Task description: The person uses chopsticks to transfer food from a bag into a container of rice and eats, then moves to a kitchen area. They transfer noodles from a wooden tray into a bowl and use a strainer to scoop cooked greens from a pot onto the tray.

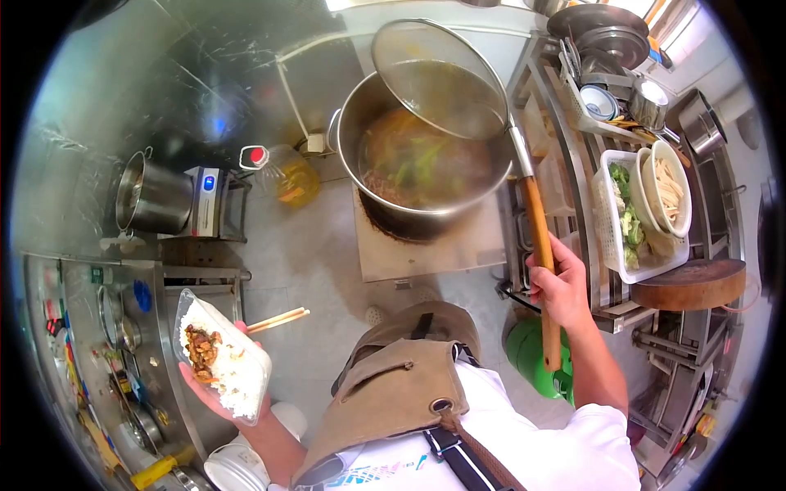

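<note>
while the right hand (561,282) grips the long wooden handle (539,217), fingers closed around it well below the neck, the wide round skimmer (442,78) hangs tilted over the far side of the steaming pot (409,219); whether it touches the rim is hard to tell; the left hand (209,399) is curled under a clear tray (264,376) of rice and brown topping (201,348), tilted to one side, with chopsticks (278,320) jutting out beside it; how firmly those are held cannot be seen; the tray looks the likelier thing to fail, since thin plastic on one palm could flex or tip further, spilling rice and letting the chopsticks slide; the skimmer's weight sits far from the grip, so a loose wrist could let it swing, knock the rim or splash hot broth (413,164); steam could also hide the near edge.
</note>
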`<action>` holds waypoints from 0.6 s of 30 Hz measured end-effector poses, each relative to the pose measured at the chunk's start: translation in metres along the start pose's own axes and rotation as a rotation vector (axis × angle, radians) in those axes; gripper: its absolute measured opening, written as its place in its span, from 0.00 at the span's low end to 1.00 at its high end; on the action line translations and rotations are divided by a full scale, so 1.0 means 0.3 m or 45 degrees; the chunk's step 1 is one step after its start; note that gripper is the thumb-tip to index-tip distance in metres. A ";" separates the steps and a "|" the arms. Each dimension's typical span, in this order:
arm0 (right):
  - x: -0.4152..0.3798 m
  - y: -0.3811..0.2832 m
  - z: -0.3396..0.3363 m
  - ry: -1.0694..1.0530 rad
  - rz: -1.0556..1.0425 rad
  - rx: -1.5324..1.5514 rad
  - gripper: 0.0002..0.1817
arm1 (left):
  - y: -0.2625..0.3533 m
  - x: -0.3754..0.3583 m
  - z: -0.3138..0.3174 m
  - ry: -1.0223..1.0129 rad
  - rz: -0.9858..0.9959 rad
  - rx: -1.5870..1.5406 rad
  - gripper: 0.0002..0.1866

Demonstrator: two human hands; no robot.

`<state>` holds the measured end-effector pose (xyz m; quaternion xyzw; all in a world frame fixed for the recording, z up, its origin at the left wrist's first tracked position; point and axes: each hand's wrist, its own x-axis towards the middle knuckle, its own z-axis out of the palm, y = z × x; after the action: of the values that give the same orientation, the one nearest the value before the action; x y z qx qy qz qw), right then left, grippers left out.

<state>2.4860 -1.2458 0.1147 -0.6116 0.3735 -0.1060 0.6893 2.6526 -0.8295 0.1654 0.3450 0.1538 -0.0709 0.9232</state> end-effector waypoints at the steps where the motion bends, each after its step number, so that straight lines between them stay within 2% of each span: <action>1: 0.004 0.013 0.006 -0.020 0.021 0.048 0.31 | 0.002 0.002 -0.005 -0.026 0.004 0.017 0.38; 5: 0.021 0.065 0.038 -0.183 0.157 0.301 0.22 | 0.003 0.001 -0.003 0.052 -0.012 -0.072 0.37; 7: 0.021 0.084 0.089 -0.201 0.225 0.460 0.14 | 0.007 0.002 0.007 0.099 0.006 -0.162 0.37; 9: 0.026 0.092 0.126 -0.235 0.322 0.573 0.17 | 0.014 -0.002 -0.010 -0.123 0.036 -0.098 0.37; 11: 0.034 0.098 0.139 -0.290 0.384 0.722 0.19 | -0.001 -0.009 0.000 -0.222 0.053 -0.113 0.37; 13: 0.062 0.123 0.120 -0.362 0.413 0.770 0.21 | -0.013 -0.037 0.023 -0.163 0.010 -0.195 0.37; 14: 0.073 0.126 0.115 -0.382 0.440 0.798 0.22 | -0.009 -0.039 0.006 -0.051 -0.034 -0.230 0.37; 17: 0.114 0.132 0.084 -0.438 0.497 0.892 0.23 | -0.028 -0.054 0.012 -0.123 0.056 -0.336 0.38; 18: 0.140 0.126 0.082 -0.477 0.526 0.922 0.22 | -0.024 -0.056 -0.010 0.006 0.040 -0.273 0.37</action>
<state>2.5195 -1.2436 0.0630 -0.2525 0.2954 0.0224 0.9211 2.6343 -0.8324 0.1644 0.2467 0.1571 -0.0389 0.9555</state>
